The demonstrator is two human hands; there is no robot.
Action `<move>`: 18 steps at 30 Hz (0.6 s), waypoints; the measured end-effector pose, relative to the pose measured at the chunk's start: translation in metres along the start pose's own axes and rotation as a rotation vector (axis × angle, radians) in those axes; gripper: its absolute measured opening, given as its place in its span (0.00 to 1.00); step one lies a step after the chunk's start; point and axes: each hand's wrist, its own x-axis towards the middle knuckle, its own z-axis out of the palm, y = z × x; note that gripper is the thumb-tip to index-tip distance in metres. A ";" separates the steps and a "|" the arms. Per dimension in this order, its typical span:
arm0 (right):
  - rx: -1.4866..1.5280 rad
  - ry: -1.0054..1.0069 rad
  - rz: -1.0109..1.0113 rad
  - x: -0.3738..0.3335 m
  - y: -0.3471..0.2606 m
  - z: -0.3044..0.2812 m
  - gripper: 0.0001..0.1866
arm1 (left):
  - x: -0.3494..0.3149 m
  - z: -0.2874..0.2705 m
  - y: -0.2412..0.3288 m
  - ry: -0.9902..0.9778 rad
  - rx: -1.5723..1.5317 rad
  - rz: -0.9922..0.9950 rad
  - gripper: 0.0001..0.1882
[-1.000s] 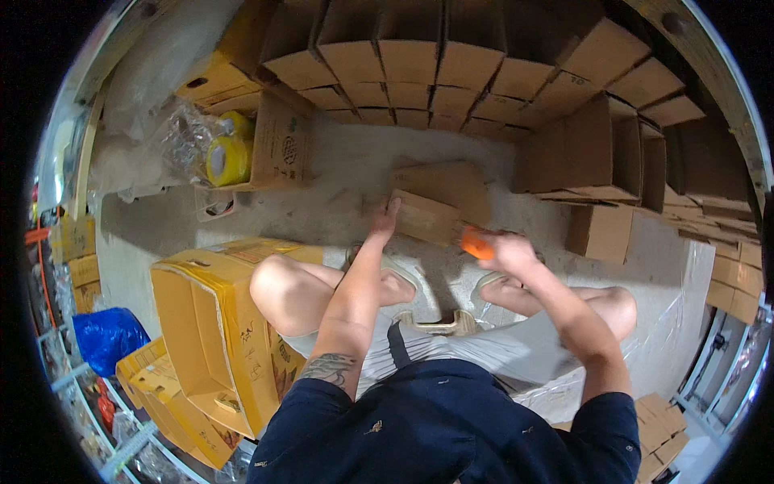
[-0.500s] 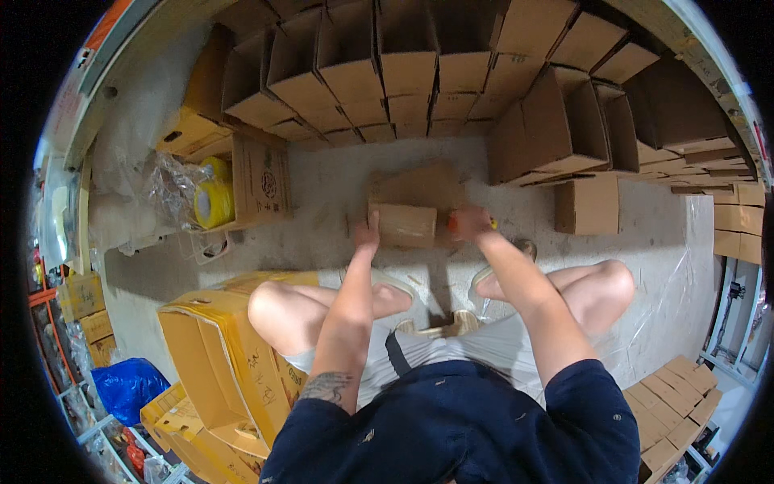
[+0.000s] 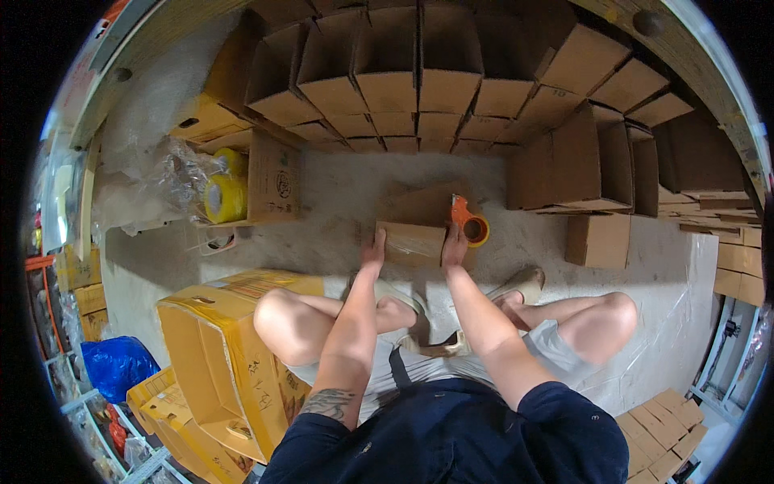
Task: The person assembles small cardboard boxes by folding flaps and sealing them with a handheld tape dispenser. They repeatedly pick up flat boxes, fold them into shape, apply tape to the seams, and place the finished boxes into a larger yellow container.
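Note:
A small cardboard box point(image 3: 414, 235) sits in front of me between my two hands, a glossy strip of clear tape across its face. My left hand point(image 3: 373, 248) grips the box's left end. At the right end, my right hand point(image 3: 455, 247) presses against the box while holding an orange tape dispenser point(image 3: 460, 210). The dispenser carries a yellow-rimmed roll point(image 3: 482, 232) and juts out past the fingers. Part of the fingers' hold on it is hidden. Just beyond the box, a brown cardboard shape point(image 3: 415, 198) lies in shadow on the floor.
Rows of open cardboard boxes point(image 3: 395, 93) stand along the far side. Another closed box point(image 3: 598, 240) is at the right. Yellow tape rolls point(image 3: 226, 198) sit in a carton at the left. A large yellow carton point(image 3: 234, 355) stands beside my left knee.
My right hand has moved left with the tape dispenser and now rests on the box's right end. The view has shifted slightly. My left hand stays at the left end.

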 end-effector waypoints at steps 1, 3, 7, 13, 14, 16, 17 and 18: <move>-0.065 0.029 0.013 -0.005 0.002 0.008 0.23 | 0.004 -0.007 0.000 0.014 -0.024 0.010 0.45; -0.342 0.093 0.084 -0.013 0.002 0.021 0.24 | 0.018 -0.018 -0.001 0.029 -0.048 -0.110 0.44; -0.194 0.020 0.135 -0.023 -0.020 0.045 0.25 | 0.038 -0.033 -0.017 0.232 -0.125 -0.509 0.41; -0.262 -0.663 -0.097 -0.042 -0.150 0.013 0.30 | 0.036 -0.027 -0.036 0.181 -0.679 -0.531 0.30; -0.339 -0.685 -0.269 -0.054 -0.180 0.001 0.31 | 0.036 -0.021 -0.036 0.115 -0.787 -0.523 0.28; -0.273 -0.723 -0.480 -0.071 -0.243 -0.021 0.31 | 0.035 -0.009 -0.036 0.026 -0.893 -0.516 0.25; -0.326 -0.679 -0.632 -0.075 -0.275 -0.036 0.30 | 0.034 -0.004 -0.036 -0.004 -0.906 -0.506 0.23; -0.344 -0.665 -0.772 -0.078 -0.306 -0.055 0.29 | 0.031 0.001 -0.039 -0.024 -0.890 -0.488 0.22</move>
